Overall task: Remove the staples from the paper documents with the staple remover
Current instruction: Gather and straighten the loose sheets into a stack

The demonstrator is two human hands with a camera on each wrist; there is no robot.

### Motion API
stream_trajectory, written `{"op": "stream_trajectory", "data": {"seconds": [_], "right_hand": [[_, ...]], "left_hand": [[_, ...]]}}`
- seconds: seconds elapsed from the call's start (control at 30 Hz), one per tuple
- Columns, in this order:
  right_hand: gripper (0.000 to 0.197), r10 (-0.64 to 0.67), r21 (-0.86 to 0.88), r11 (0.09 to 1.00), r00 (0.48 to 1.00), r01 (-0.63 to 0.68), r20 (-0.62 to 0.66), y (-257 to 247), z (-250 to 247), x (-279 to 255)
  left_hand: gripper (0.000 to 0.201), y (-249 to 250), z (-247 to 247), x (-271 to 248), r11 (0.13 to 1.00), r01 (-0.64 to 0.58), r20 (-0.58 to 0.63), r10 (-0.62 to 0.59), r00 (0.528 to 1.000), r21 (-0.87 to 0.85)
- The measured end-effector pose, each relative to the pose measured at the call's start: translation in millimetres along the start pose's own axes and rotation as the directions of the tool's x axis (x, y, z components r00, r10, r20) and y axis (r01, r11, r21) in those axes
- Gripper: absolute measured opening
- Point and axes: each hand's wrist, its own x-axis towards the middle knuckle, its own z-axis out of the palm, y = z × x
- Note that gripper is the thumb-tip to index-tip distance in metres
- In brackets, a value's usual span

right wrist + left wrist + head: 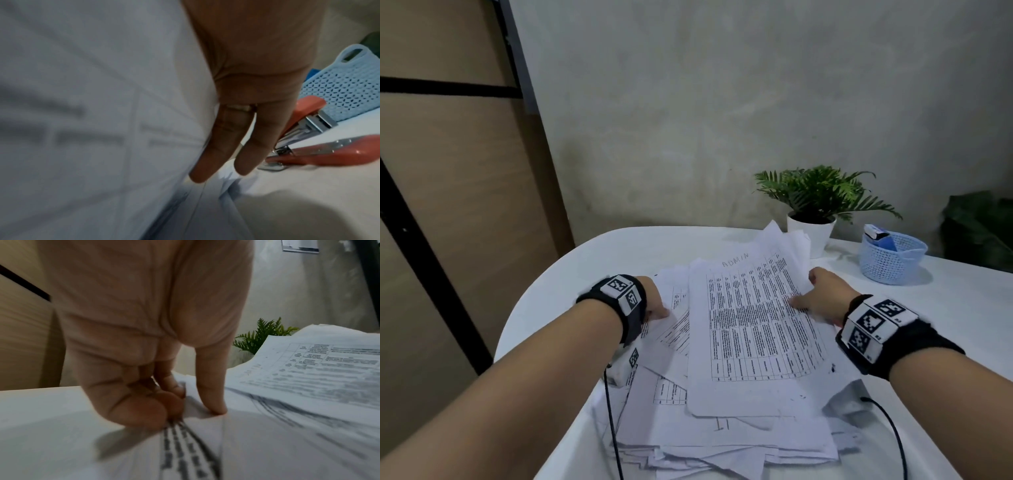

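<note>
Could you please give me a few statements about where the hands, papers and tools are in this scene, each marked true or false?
1. The top sheet of the paper pile carries a printed table. True.
2. The right hand holds the red tool. False: the tool lies on the table beside the hand, whose fingers are against the paper.
3. The blue basket stands on the table to the right of the papers. True.
4. The left hand is lifted off the pile. False: it rests on the pile's left side, thumb and fingers pinching sheets.
5. The potted plant stands in front of the pile, nearest the person. False: it stands behind the pile, by the wall.
</note>
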Motion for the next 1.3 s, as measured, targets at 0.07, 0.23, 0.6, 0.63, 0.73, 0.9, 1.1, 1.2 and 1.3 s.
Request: {"op": "stream_trajectory", "data": {"seconds": [0.07, 0.23, 0.6, 0.63, 0.73, 0.9, 1.1, 1.2, 1.3], "right_hand": [[0.056, -0.013, 0.025, 1.0, 1.0, 0.013, 0.003, 0.1, 1.5, 1.0], [0.028, -0.067, 0.34, 0.936, 0.995, 0.087, -0.068, 5.4, -2.7, 6.5], [0.043, -0.148, 0.226, 0.961, 0.986, 0.162, -0.074, -10.3, -18.2, -4.1], [0.042, -0.133, 0.162, 0.975, 0.985, 0.15, -0.11, -10.3, -16.6, -3.0], [0.032, -0.115, 0.091, 0.988, 0.985, 0.127, -0.127, -7.0, -18.8, 1.2], [0.024, 0.006, 0.341, 0.939, 0.988, 0.047, -0.154, 5.3, -40.7, 10.9], [0.032, 0.037, 0.407, 0.913, 0.998, -0.017, -0.041, -11.0, -23.2, 12.5], [0.033, 0.03, 0.507, 0.86, 0.998, -0.057, 0.062, -16.4, 2.8, 18.2], [0.038, -0.01, 0.457, 0.888, 0.992, -0.05, 0.129, -22.5, 9.5, 16.0]], "left_hand": [[0.03, 4.0, -1.6, -3.6, 1.0, -0.012, -0.001, 0.012, 1.0, 0.006], [0.039, 4.8, -13.0, -7.1, 0.968, -0.067, -0.151, 0.031, 0.988, -0.243], [0.06, -3.5, -3.3, -7.9, 0.901, -0.204, -0.284, 0.096, 0.954, -0.382], [0.058, -4.9, -3.3, -7.2, 0.89, -0.195, -0.289, 0.075, 0.954, -0.411], [0.065, -13.8, -7.2, -6.5, 0.864, -0.17, -0.315, 0.014, 0.949, -0.473], [0.061, -37.4, -10.0, -1.7, 0.847, -0.139, -0.328, -0.044, 0.944, -0.513], [0.059, -37.7, -7.2, 0.5, 0.821, -0.136, -0.246, -0.006, 0.969, -0.554], [0.052, -30.9, -4.7, 4.6, 0.685, -0.241, -0.278, 0.058, 0.959, -0.687], [0.049, -26.8, -4.4, -1.1, 0.446, -0.321, -0.319, 0.081, 0.944, -0.836]]}}
